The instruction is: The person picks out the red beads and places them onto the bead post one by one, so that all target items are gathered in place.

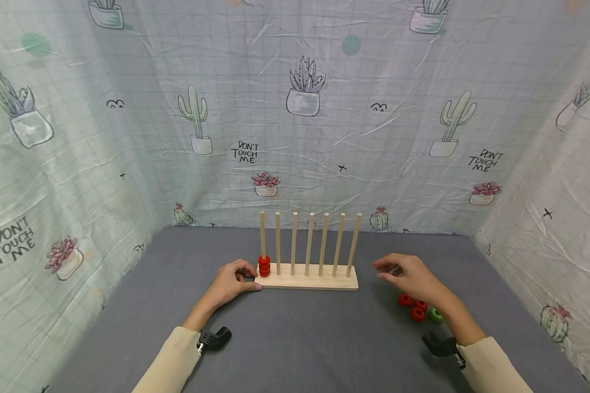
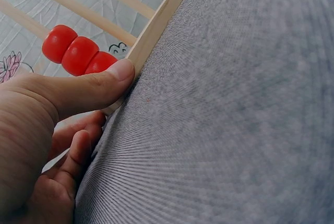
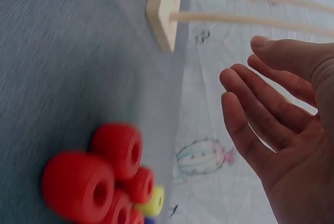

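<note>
A wooden peg rack (image 1: 307,281) with several upright pegs stands on the grey table. Three red beads (image 1: 264,266) are stacked at the bottom of its leftmost peg. My left hand (image 1: 228,283) holds the left end of the base, thumb on the front edge and the other fingers round the end. Off the rack's right end, my right hand (image 1: 415,277) hovers with fingers loosely bent and nothing in them. Below it lie loose red beads (image 1: 417,314) and a green bead (image 1: 436,315). The right wrist view also shows a yellow bead (image 3: 154,202) among them.
The grey table (image 1: 305,344) extends in front of the rack. A patterned cloth (image 1: 344,136) hangs behind it and along both sides. A bit of blue (image 3: 150,220) shows at the bottom of the right wrist view, mostly cut off.
</note>
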Demonstrator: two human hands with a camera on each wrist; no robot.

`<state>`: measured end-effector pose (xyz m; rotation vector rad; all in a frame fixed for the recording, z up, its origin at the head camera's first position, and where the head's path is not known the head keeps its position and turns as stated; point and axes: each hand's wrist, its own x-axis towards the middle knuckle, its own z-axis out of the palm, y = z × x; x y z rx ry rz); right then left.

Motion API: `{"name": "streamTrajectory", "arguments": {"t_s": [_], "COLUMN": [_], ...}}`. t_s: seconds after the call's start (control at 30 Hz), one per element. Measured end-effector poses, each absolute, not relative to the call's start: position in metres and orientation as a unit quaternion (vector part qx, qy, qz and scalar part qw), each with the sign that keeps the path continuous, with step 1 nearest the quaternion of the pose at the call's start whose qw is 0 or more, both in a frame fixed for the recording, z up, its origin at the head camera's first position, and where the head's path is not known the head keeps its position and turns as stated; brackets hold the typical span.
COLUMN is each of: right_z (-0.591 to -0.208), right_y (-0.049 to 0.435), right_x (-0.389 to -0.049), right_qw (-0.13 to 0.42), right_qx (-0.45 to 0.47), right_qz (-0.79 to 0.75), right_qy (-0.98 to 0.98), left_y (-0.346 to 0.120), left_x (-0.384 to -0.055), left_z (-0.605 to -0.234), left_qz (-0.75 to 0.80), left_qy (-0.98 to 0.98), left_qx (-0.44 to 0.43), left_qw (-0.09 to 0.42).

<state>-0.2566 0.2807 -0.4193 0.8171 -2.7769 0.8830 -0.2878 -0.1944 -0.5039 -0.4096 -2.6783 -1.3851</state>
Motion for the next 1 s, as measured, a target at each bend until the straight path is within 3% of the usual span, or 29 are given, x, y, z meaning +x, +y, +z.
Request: {"name": "streamTrajectory", "arguments": {"t_s": [0.5, 1.0], "right_z": [-0.426, -0.433], "right_y": [0.336, 0.345], "right_x": [-0.260, -0.259], "right_qw": [0.050, 0.003], "right_qx": [0.208, 0.208], "right_qz": [0.281, 0.250], "right_qy": [-0.936, -0.946], "left_y": [-0.195, -0.196], "left_x": [-0.289, -0.290], "left_z": [-0.503, -0.506], "left_qz": [-0.455, -0.452], "left_qy": [-0.878, -0.880], "left_qx": [-0.137, -0.134], "left_qw": [0.049, 0.050]}}
